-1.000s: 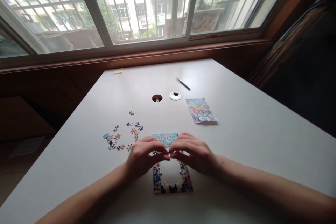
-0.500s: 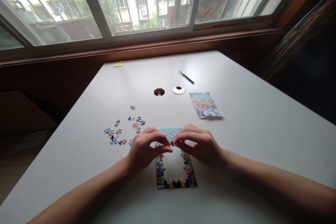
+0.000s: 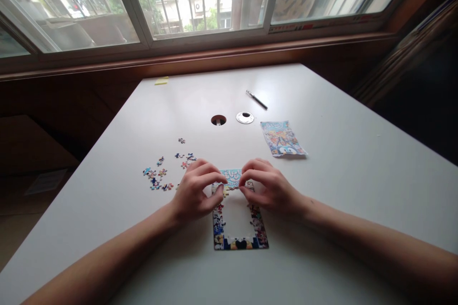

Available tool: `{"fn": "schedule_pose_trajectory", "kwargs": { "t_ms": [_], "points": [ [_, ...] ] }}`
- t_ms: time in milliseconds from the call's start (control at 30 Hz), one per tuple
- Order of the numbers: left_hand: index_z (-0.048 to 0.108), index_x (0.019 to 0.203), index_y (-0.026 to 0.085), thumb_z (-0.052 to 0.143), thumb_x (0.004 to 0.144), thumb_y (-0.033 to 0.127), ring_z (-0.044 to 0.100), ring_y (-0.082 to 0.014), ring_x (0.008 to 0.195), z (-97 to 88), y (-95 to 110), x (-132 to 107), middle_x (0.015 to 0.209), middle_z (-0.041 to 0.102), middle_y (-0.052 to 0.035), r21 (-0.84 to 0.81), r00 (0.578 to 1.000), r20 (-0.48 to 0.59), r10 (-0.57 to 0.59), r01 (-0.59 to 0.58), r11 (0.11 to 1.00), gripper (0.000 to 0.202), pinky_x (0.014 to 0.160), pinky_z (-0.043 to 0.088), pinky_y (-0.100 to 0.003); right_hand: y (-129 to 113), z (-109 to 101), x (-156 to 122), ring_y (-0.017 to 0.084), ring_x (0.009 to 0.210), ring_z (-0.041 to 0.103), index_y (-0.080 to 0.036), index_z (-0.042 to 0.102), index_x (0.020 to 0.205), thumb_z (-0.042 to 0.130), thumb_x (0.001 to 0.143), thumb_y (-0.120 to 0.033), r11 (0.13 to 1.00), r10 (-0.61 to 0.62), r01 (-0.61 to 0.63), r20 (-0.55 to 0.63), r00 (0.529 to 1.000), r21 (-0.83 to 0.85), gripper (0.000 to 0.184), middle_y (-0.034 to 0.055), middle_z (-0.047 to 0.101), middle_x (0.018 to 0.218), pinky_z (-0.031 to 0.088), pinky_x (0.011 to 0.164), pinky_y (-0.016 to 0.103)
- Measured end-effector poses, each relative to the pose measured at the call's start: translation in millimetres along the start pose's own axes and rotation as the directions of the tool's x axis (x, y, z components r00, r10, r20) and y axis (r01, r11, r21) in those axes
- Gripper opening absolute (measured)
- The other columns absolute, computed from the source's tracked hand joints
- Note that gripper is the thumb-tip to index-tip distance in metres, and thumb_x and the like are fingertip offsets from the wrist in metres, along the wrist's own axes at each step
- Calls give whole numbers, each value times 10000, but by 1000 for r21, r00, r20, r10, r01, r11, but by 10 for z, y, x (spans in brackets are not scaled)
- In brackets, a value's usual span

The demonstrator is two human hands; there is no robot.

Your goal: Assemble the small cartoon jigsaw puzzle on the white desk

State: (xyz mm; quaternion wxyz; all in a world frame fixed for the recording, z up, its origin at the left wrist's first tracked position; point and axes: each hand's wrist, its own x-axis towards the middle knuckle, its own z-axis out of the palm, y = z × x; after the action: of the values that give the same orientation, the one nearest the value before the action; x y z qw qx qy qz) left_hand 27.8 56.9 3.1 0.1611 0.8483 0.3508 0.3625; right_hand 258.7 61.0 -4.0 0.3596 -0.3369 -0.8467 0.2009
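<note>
A jigsaw puzzle frame (image 3: 241, 244) lies on the white table, its border joined around a bare middle and its top strip light blue with lettering. My left hand (image 3: 200, 188) is curled over its upper left corner, thumb and forefinger bent close together; whatever they hold is hidden. Across from it, my right hand (image 3: 268, 186) pinches at the inner edge of the top strip, apparently on a small puzzle piece mostly covered by the fingertips. Loose puzzle pieces (image 3: 155, 182) lie scattered left of my left hand, some partly behind it.
A printed picture sheet (image 3: 284, 138) with the puzzle's design lies beyond my right hand. Farther back are a black pen (image 3: 256, 100), a round metal cover (image 3: 245, 118) and a hole (image 3: 218, 120) in the tabletop. Yellow tape (image 3: 161, 80) marks the far left edge, below a barred window.
My hands have parted slightly at the fingertips, the left shifting a little left. The red bit between them no longer shows. The whole view has tilted slightly.
</note>
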Motion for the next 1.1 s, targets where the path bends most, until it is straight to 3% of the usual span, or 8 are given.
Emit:
{"fn": "schedule_pose_trajectory", "kwargs": {
  "t_ms": [100,233,467,667,900,1100],
  "points": [
    [710,847,224,662,848,226,544,-201,864,9,-3,-16,824,689,-16,42,998,64,16,-19,999,47,832,400,-372,2,-9,13,183,844,585,-192,657,817,648,833,-131,997,43,-44,5,999,66,64,45,626,879,460,827,364],
    [695,823,215,634,902,238,553,-194,882,-5,-23,-9,832,697,-11,18,989,147,-2,0,1000,102,852,366,-375,16,-13,5,184,853,594,-197,670,848,650,850,-149,992,67,-69,20,998,109,52,50,621,902,478,817,353],
    [702,853,197,599,919,208,556,-188,874,-68,-31,54,849,693,-23,-110,969,232,-87,115,987,123,860,380,-360,15,-5,-20,183,821,592,-205,692,878,656,884,-186,997,-37,40,-47,998,68,42,55,626,876,500,771,349],
    [698,839,204,607,898,208,556,-195,878,-68,-9,53,841,690,-20,-74,972,214,-100,118,990,108,867,380,-364,-7,-7,-5,183,802,600,-201,701,878,661,877,-178,997,-26,30,-57,998,69,47,56,632,855,510,755,349],
    [678,957,213,622,854,194,563,-208,921,-54,-7,20,926,693,-29,-42,984,155,-89,96,994,119,882,403,-371,3,-4,3,184,802,605,-202,703,869,664,865,-167,997,-5,9,-50,999,81,53,55,635,861,513,752,347],
    [675,1047,248,658,877,225,590,-204,946,-8,-46,0,954,731,-12,-7,990,139,22,-21,1000,172,881,400,-365,8,-4,-7,182,805,604,-211,695,897,648,889,-188,996,-20,23,-40,999,85,54,58,637,873,518,752,343]
  ]
}}
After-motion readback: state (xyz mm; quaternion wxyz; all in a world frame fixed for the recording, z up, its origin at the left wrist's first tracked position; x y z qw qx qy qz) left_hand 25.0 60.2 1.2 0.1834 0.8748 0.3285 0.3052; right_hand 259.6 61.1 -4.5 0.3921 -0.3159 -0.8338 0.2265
